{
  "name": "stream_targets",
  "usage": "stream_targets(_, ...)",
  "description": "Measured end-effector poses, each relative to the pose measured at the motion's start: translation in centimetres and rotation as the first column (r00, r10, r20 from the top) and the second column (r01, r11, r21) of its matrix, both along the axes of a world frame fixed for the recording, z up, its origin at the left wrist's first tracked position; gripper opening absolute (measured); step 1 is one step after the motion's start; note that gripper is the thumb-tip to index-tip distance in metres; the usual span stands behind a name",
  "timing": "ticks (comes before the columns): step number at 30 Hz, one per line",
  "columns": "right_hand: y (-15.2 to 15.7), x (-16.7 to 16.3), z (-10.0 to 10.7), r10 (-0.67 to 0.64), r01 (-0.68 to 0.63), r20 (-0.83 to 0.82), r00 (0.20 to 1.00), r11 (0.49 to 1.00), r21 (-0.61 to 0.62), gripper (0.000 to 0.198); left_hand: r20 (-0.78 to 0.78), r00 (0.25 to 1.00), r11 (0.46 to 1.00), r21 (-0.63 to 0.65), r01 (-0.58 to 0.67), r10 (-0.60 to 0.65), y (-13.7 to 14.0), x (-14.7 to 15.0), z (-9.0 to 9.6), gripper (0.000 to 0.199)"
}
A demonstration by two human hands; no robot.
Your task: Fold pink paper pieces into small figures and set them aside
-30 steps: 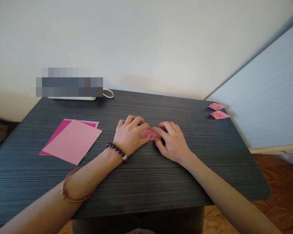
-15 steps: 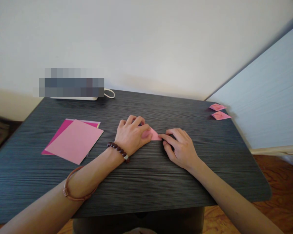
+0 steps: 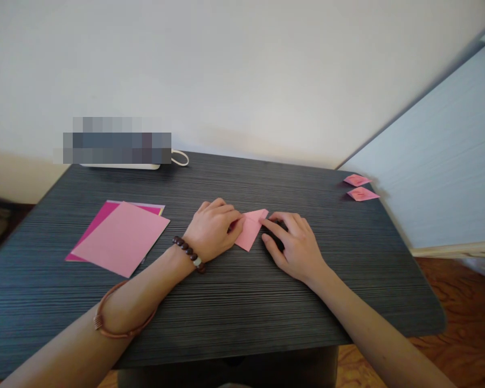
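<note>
A small folded piece of pink origami paper (image 3: 250, 229) lies on the dark desk between my two hands. My left hand (image 3: 212, 229) wears a beaded bracelet and is closed on the paper's left edge, thumb and index finger pinching it. The fingers cover that end of the paper. From the other side, my right hand (image 3: 295, 242) touches the paper's right edge with its index fingertip. Its thumb is apart from the index finger and rests near the desk, with the other fingers curved.
Left of my hands, a light pink square sheet (image 3: 123, 240) overlaps a magenta sheet (image 3: 101, 223). Two folded pink paper pieces (image 3: 359, 194) sit at the desk's far right edge. A blurred-out object with a white base (image 3: 121, 166) and a cord loop (image 3: 180, 158) stands at the back left.
The folded paper has turned and shows more of its surface, with a corner now pointing toward me. My left hand has shifted slightly left, its grip now at the paper's left edge.
</note>
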State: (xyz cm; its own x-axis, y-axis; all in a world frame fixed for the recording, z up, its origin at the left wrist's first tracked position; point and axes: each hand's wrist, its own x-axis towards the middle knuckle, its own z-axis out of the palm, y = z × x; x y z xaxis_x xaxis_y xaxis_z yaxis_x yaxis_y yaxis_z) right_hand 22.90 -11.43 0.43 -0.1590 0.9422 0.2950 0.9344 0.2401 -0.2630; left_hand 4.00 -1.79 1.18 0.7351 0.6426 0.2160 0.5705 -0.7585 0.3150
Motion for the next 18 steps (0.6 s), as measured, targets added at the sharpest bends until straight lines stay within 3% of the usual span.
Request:
stream_targets(6,0.9,0.4,-0.1,-0.042,0.042,0.019,0.999,0.999,-0.030,0.053,0.004,0.972,0.967,-0.094,0.236,-0.237,1.7,-1.7,0.3,0.027)
stream_targets(10,1.1,1.1,-0.2,0.056,-0.057,-0.038,0.998,0.998,-0.035,0.065,0.034,0.977,0.978,-0.013,0.210,-0.209,1.5,-1.5,-0.2,0.025)
stream_targets(18,1.3,1.5,-0.5,0.206,-0.204,-0.011,0.978,0.973,0.111,0.017,0.020,0.978,0.976,0.072,0.203,-0.205,0.4,-0.7,-0.7,0.026)
